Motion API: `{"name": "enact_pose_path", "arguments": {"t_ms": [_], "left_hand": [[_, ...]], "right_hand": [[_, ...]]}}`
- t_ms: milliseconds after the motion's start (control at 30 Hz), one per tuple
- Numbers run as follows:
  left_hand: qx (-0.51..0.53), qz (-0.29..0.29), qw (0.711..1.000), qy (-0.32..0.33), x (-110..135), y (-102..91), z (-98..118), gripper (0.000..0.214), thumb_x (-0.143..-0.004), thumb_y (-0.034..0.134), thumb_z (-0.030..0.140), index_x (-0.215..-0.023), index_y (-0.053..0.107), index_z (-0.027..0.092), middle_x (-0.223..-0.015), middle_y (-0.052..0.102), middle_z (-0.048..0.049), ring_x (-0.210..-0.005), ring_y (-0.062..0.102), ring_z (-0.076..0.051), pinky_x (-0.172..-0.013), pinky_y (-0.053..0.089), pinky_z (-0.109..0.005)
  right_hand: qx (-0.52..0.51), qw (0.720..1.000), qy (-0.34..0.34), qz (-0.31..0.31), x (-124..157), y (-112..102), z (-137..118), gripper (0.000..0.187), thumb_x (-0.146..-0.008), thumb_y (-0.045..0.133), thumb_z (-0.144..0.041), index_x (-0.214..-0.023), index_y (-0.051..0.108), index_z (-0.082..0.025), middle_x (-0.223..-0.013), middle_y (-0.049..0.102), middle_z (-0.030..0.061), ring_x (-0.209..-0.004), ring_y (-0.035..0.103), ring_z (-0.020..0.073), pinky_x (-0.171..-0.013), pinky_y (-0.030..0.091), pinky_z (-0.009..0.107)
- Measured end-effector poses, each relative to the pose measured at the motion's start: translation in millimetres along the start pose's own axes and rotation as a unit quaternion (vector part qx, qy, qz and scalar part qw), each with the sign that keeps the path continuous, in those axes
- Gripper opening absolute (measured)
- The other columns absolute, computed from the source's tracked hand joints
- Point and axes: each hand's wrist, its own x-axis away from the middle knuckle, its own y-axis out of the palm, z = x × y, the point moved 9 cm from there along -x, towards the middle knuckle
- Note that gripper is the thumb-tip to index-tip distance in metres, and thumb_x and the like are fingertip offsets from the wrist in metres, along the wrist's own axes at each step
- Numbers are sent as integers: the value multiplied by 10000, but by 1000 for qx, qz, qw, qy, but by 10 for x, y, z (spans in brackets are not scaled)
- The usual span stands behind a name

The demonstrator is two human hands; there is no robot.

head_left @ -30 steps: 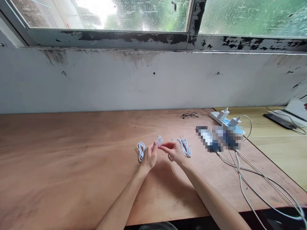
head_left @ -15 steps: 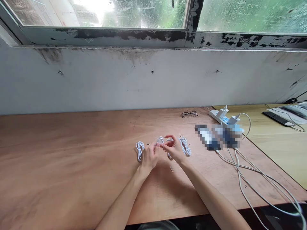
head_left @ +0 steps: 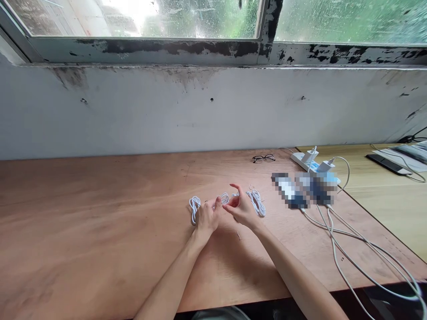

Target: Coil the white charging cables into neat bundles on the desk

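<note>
In the head view, my left hand (head_left: 207,218) is closed on a small looped bundle of white cord (head_left: 224,198), its lower part hidden behind the fingers. My right hand (head_left: 243,208) is just to the right of that bundle, with thumb and forefinger spread apart; its other fingers are partly hidden. A second coil of white cord (head_left: 194,209) lies left of my left hand. Beyond my right hand rests another white cord bundle (head_left: 256,203), and part of one more shows behind its fingers. A short thin scrap (head_left: 238,235) lies on the table below the hands.
Black-framed glasses (head_left: 263,158) lie near the wall. A white power strip (head_left: 302,161) with chargers stands to the right, beside blurred-out devices (head_left: 289,191). Long white cables (head_left: 363,242) trail over the table's front edge. A dark flat device (head_left: 388,164) lies far right.
My right forefinger has lifted and spread away from the thumb. The bundle at my left hand sits slightly lower and to the right. My left hand has barely moved.
</note>
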Motion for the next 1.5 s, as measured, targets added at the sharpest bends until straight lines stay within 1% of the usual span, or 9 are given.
{"name": "enact_pose_path", "arguments": {"t_ms": [233,433,633,733,833,967,1200,1367,1500], "left_hand": [[97,-7,995,-18,-36,42,-53,498,-893,245,439,-500,427,195,-480,468,-19,-475,424,-145,-494,224,-262],[186,-18,982,-9,-60,84,-67,457,-857,277,476,-499,355,203,-461,350,23,-464,343,-124,-489,248,-260],[265,-39,963,-15,-87,173,-118,441,-808,326,508,-497,351,197,-470,347,31,-474,334,-110,-492,286,-254],[333,-60,940,-33,-82,268,-112,424,-791,345,501,-513,399,185,-488,420,13,-494,400,-118,-516,345,-255],[418,-96,902,-43,-43,352,-15,410,-793,342,493,-590,485,165,-578,530,-22,-552,486,-137,-567,410,-266],[412,-79,904,-83,7,322,2,403,-789,354,482,-583,501,168,-512,500,-11,-509,470,-130,-503,393,-251],[471,-61,876,-88,16,290,33,352,-774,414,433,-591,524,152,-545,522,-7,-528,492,-121,-538,419,-246],[492,-57,863,-103,40,284,12,352,-764,465,448,-575,518,156,-496,476,7,-510,474,-120,-481,371,-228],[492,-61,865,-76,33,259,44,400,-764,481,497,-523,457,178,-459,407,22,-513,451,-120,-466,341,-224]], "right_hand": [[-51,998,36,0,7,5,15,731,-669,660,-296,-1291,301,-161,-611,565,-62,-381,426,59,-350,334,171],[-109,991,69,-42,-31,71,92,769,-637,709,-348,-1286,371,-112,-562,538,-66,-400,437,66,-353,338,182],[-119,987,75,-73,-55,102,136,748,-602,742,-356,-1234,456,-78,-524,499,-74,-461,481,88,-374,336,182],[-115,986,81,-93,-40,131,105,606,-609,733,-393,-1106,551,-98,-520,482,-69,-451,460,82,-342,290,167],[-108,983,77,-128,-15,194,16,397,-606,733,-415,-847,613,-124,-525,488,-52,-446,429,65,-335,264,156],[-111,981,74,-141,-2,232,-43,341,-590,742,-422,-702,598,-135,-517,491,-42,-436,398,55,-348,273,164],[-85,988,18,-125,-31,202,-2,433,-656,706,-429,-949,601,-127,-556,509,-39,-464,427,64,-360,296,159],[-92,987,23,-133,-35,219,7,404,-660,694,-457,-859,604,-117,-641,588,14,-457,427,59,-347,299,167],[-100,987,35,-120,-42,195,25,394,-655,692,-463,-846,607,-129,-664,603,24,-469,445,72,-352,309,176]]}}
